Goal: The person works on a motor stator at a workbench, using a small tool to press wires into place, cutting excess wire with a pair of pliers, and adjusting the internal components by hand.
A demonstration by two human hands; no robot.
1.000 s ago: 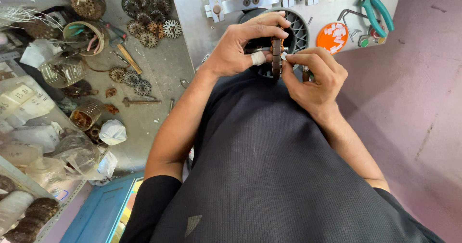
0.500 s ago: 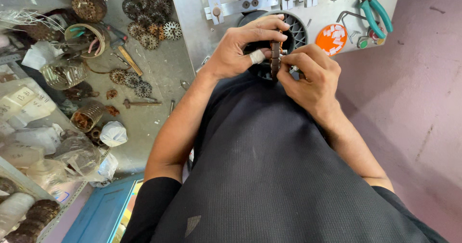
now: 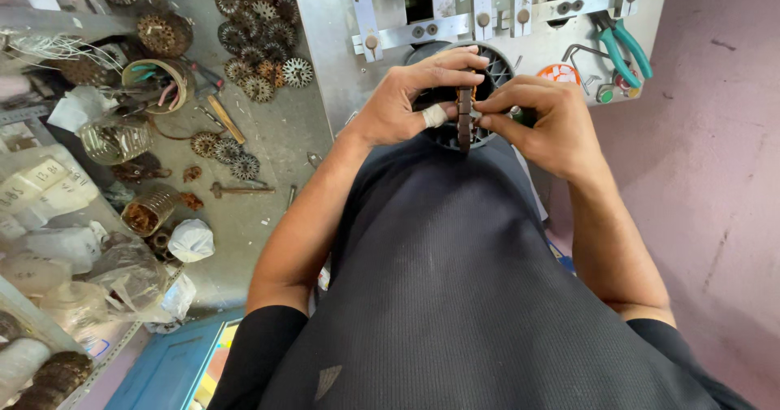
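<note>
At upper centre of the frame, both hands meet over a black ribbed housing (image 3: 487,73) on the grey counter (image 3: 325,44). The left hand (image 3: 406,101), one finger taped, and the right hand (image 3: 540,121) pinch a narrow brown toothed part (image 3: 465,117) edge-on between their fingertips. It looks like a thin stator or gear, though the view is too tight to be sure. To do this well, keep the part upright, grip even on both sides, and work close over the housing. Rusty gears (image 3: 260,8) lie upper left; green pliers (image 3: 621,44) upper right.
</note>
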